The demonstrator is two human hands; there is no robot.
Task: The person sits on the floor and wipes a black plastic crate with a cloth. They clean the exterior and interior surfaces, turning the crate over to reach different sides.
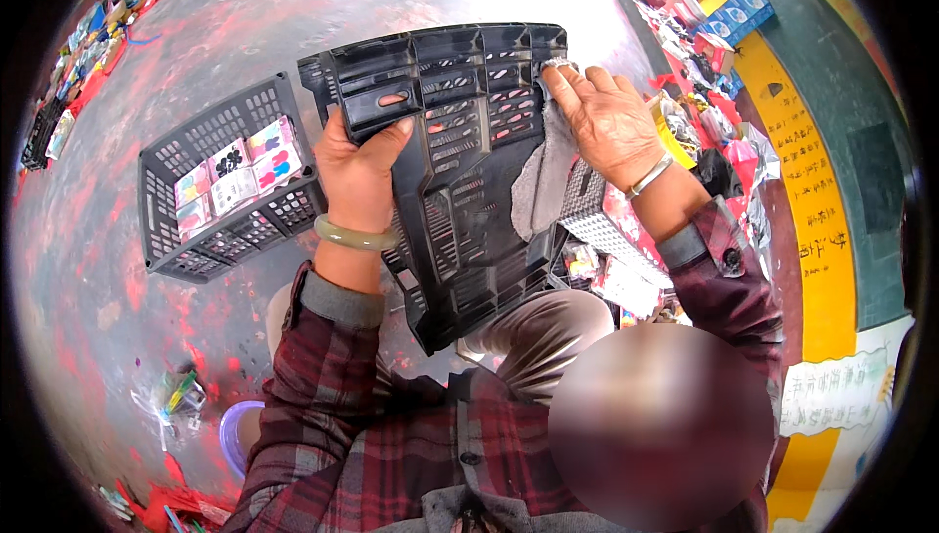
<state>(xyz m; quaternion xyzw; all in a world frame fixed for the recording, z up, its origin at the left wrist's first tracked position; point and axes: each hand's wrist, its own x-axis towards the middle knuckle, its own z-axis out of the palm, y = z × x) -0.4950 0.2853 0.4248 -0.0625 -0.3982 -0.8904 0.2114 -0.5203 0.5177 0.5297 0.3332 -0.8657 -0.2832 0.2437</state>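
Observation:
A black slatted plastic basket [479, 205] is held up, tilted, in front of me above my knees. My left hand [362, 166] grips its left side near the top, with the thumb on the outside and a fingertip showing through a slot. At the upper right corner, my right hand [608, 120] is closed on a grey cloth [540, 181]. The cloth is pressed against the rim there and hangs down along the basket's right side. Parts of the fingers of both hands are hidden behind the basket and the cloth.
On the floor to the left stands a dark grey slatted basket [181, 261] with several colourful packets. A white and grey woven-look basket [584, 196] sits close on the right. Mixed goods [719, 122] line the right wall. A purple round rim [233, 435] and a clear plastic bag [171, 401] are at lower left.

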